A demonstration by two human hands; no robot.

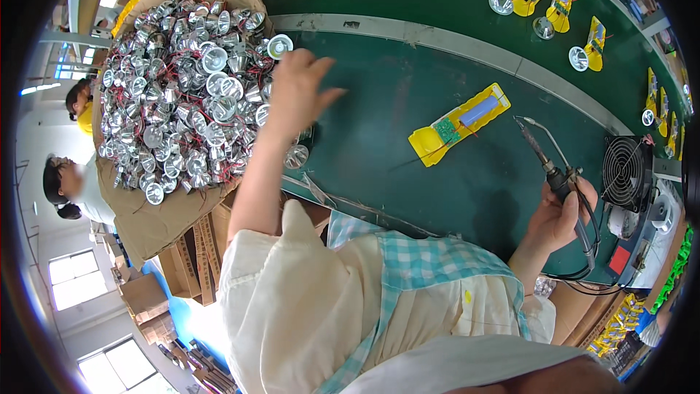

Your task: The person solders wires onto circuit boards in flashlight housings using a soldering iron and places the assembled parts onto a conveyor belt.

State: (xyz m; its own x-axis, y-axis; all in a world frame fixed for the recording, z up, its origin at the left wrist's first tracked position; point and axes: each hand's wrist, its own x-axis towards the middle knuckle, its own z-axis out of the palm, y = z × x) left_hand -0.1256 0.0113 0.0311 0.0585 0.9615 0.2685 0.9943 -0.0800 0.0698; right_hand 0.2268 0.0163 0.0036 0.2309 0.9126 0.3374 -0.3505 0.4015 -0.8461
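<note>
My left hand (297, 91) is over the right edge of the heap of silver lamp reflectors (171, 102), fingers apart. A single reflector (279, 47) shows just beyond its knuckles; whether they touch I cannot tell. In my right hand (558, 215) is a soldering iron (557, 181), its tip pointing up and left, with a thin metal tube alongside. Between my hands, a yellow plastic lamp housing (426, 144) lies slanted on the green bench. It carries a small green circuit board (446, 130), a violet-blue battery cell (479, 111) and thin wires.
A large cardboard box (138, 222) holds the reflectors. Beyond a metal rail (408, 33), more yellow housings (560, 7) lie on a green surface, some with reflectors. A black fan (625, 169) stands at the right, near cables. Two people are in the left background.
</note>
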